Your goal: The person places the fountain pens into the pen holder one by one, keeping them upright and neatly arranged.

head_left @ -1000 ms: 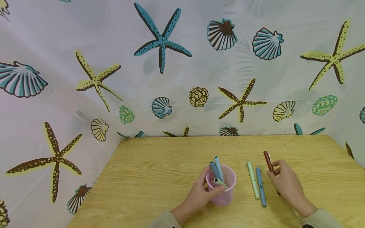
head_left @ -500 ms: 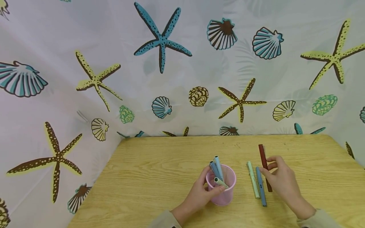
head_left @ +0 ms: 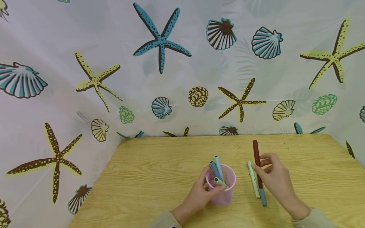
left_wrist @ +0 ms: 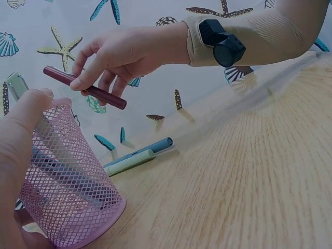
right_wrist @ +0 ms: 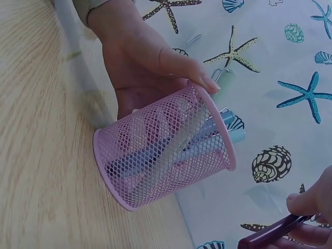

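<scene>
My left hand (head_left: 198, 191) grips a pink mesh pen cup (head_left: 223, 199), thumb over the near rim and fingers round its side. Inside lean a light blue pen (head_left: 218, 166), a darker blue pen (head_left: 214, 169) and a pale green pen (head_left: 219, 181). To the right, my right hand (head_left: 275, 179) pinches a dark red pen (head_left: 256, 152) between thumb and fingers; the left wrist view shows this red pen (left_wrist: 85, 87) raised over the table. Below it lie a mint green pen (head_left: 253, 179) and a blue pen (head_left: 263, 198), the blue one partly hidden by the red.
A wooden table (head_left: 159, 164) carries everything. Behind it and along both sides hangs a white curtain (head_left: 176, 72) printed with starfish and shells. A black device (left_wrist: 220, 44) is strapped on the right wrist.
My right hand has carried the red pen to the left, from beside the lying pens to over the blue one. The left hand and the cup have stayed in place.
</scene>
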Demonstrator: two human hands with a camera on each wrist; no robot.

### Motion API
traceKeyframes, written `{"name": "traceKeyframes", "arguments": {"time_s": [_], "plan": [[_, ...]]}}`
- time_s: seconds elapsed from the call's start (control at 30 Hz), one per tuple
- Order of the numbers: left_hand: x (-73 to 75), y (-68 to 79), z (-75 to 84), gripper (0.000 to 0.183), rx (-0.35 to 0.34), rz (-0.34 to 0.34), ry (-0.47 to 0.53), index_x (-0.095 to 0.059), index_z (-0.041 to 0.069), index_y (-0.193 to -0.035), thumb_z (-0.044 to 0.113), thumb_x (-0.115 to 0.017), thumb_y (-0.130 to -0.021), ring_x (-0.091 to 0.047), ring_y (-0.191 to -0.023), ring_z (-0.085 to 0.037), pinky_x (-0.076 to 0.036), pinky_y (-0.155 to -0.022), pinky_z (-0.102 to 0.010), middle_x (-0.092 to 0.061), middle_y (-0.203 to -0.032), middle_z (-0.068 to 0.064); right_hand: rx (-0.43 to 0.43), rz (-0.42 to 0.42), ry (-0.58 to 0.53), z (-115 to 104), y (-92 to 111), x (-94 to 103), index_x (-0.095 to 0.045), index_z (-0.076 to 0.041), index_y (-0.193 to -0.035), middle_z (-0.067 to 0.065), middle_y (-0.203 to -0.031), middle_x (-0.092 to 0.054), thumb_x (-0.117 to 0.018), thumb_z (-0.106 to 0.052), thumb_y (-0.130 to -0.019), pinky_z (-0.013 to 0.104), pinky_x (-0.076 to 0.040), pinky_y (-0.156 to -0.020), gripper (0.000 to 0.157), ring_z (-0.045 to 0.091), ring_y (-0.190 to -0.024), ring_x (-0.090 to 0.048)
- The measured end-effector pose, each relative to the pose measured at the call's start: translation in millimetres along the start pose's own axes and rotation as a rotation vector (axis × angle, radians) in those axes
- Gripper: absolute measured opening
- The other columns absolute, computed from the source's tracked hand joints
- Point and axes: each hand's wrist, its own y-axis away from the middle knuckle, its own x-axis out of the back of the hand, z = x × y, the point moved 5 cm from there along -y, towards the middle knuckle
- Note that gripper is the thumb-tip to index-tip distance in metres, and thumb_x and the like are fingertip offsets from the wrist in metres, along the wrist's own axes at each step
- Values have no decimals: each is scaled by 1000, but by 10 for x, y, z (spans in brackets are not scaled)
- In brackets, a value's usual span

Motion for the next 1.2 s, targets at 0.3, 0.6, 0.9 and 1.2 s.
{"name": "traceKeyframes", "arguments": {"time_s": [0.3,0.6,0.9,1.2], "plan": [[3,12,12,69,-5,7,-32,-29,39,-141,30,-68,-86,-35,-129,-27,-42,-94,-43,-33,-143,1,70,53,-106,-190,-21,-46,-54,-2,-104,6,-81,-62,-75,-4,-77,21,-49,-48,35,9,-61,-60],[3,46,14,68,18,20,-40,-29,40,-140,33,-68,-85,-35,-129,-27,-41,-94,-45,-33,-143,2,130,97,-259,-382,-38,-136,-54,4,-103,10,-84,-62,-74,5,-74,18,-50,-50,36,8,-64,-62],[3,59,129,70,22,17,-50,-28,34,-143,30,-68,-85,-35,-128,-30,-41,-94,-47,-34,-144,-2,168,83,-317,-791,-43,-139,-52,9,-101,16,-83,-63,-72,12,-72,15,-48,-51,36,10,-67,-62],[-15,101,310,68,21,9,-44,-30,26,-143,29,-68,-86,-39,-125,-30,-41,-94,-45,-39,-140,-4,248,44,-362,-768,-6,-269,-52,8,-100,13,-81,-64,-71,14,-72,20,-51,-55,34,15,-70,-63]]}}
